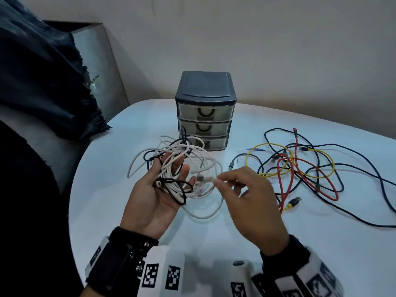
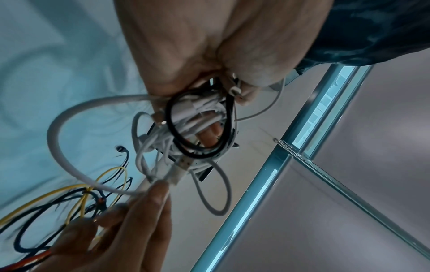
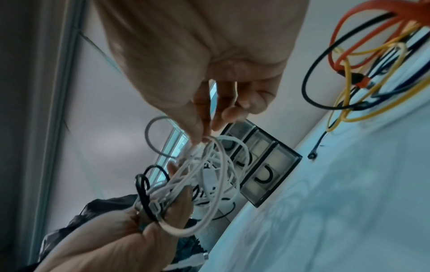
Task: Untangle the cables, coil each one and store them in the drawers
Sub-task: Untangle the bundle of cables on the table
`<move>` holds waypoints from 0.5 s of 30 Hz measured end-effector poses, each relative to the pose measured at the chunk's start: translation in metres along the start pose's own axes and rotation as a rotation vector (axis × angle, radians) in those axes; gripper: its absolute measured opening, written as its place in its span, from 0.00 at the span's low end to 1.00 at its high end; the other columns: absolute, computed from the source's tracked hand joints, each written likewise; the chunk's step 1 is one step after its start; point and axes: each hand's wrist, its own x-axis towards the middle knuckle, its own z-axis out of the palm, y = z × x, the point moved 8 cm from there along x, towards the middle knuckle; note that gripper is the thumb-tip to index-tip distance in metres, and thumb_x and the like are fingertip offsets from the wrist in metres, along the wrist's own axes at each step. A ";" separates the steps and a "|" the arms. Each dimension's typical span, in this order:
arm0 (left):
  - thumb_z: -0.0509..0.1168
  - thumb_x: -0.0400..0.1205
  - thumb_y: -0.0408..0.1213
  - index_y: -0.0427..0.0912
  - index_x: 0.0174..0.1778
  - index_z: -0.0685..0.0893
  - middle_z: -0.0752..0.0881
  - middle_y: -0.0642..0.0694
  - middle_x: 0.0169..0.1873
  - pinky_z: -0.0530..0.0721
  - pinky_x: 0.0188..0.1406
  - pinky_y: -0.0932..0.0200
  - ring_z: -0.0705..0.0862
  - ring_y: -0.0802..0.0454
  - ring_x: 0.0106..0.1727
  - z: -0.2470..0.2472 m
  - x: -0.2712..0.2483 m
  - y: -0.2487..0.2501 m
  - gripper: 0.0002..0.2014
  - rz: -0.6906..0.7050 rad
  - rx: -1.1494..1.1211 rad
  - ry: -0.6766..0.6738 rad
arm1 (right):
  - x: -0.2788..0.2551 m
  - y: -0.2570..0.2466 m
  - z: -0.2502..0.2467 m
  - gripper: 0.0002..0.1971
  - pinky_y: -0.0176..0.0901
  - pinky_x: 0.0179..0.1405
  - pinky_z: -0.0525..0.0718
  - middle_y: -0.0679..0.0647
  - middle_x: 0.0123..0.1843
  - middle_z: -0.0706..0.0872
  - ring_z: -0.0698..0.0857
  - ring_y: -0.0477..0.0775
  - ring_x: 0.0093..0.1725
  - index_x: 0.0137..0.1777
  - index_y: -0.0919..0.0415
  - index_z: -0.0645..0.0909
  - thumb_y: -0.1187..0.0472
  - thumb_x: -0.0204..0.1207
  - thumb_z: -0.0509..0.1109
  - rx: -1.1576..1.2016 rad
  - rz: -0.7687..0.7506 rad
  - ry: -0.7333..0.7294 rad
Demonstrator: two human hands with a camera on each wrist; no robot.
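From the head view, the left hand (image 1: 159,189) lies palm up with the tangled bundle (image 1: 182,168) of white and black cables resting across its fingers, which curl loosely round it; held this way the knot is spread out where it can be read. Just right of that grip, the right hand (image 1: 250,198) pinches a white connector end (image 1: 206,179) between thumb and forefinger, probably to draw that cable out of the snarl. Beyond the bundle stands the drawer unit (image 1: 205,110), all three drawers closed. Right of the pinch, the loose pile (image 1: 310,166) of yellow, red and dark cables lies on the table (image 1: 214,236), untouched.

The left wrist view shows a black loop (image 2: 200,127) circling the white strands against the left fingers (image 2: 210,136), with the right fingertips (image 2: 160,191) meeting the white plug below.

The right wrist view confirms the pinch: thumb and forefinger closed on the white cable (image 3: 204,141), the bundle hanging from it toward the left palm.
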 end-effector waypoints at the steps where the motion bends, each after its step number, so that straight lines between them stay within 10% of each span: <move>1: 0.57 0.87 0.46 0.44 0.64 0.85 0.91 0.46 0.53 0.90 0.50 0.45 0.92 0.52 0.43 -0.001 0.001 0.005 0.17 0.018 -0.026 -0.004 | 0.002 0.002 -0.007 0.06 0.27 0.33 0.74 0.43 0.37 0.85 0.83 0.47 0.38 0.41 0.48 0.86 0.61 0.76 0.77 0.052 0.018 0.055; 5: 0.54 0.89 0.44 0.41 0.54 0.91 0.91 0.45 0.55 0.87 0.55 0.42 0.91 0.53 0.49 -0.014 0.007 0.029 0.20 0.121 -0.163 0.004 | 0.004 0.018 -0.031 0.04 0.42 0.39 0.84 0.53 0.37 0.90 0.88 0.47 0.38 0.44 0.57 0.81 0.65 0.80 0.71 0.322 0.233 0.204; 8: 0.54 0.88 0.43 0.40 0.46 0.92 0.91 0.42 0.54 0.82 0.61 0.41 0.91 0.51 0.51 -0.020 0.007 0.036 0.21 0.165 -0.186 0.042 | 0.001 0.027 -0.016 0.11 0.43 0.34 0.80 0.55 0.31 0.87 0.83 0.47 0.31 0.52 0.52 0.75 0.67 0.77 0.69 0.126 0.330 -0.047; 12: 0.56 0.88 0.41 0.41 0.58 0.86 0.90 0.40 0.58 0.84 0.60 0.44 0.91 0.46 0.56 -0.009 0.001 0.030 0.15 0.144 -0.170 0.036 | -0.016 0.007 0.011 0.22 0.51 0.72 0.71 0.49 0.72 0.78 0.73 0.54 0.74 0.69 0.42 0.78 0.45 0.74 0.61 -0.479 -0.027 -0.295; 15: 0.54 0.88 0.40 0.42 0.74 0.78 0.86 0.41 0.66 0.87 0.55 0.50 0.87 0.42 0.64 0.004 -0.005 0.022 0.20 0.104 -0.163 0.002 | -0.028 0.001 0.039 0.27 0.50 0.85 0.49 0.40 0.80 0.71 0.67 0.33 0.78 0.73 0.39 0.76 0.32 0.78 0.51 -0.448 -0.018 -0.506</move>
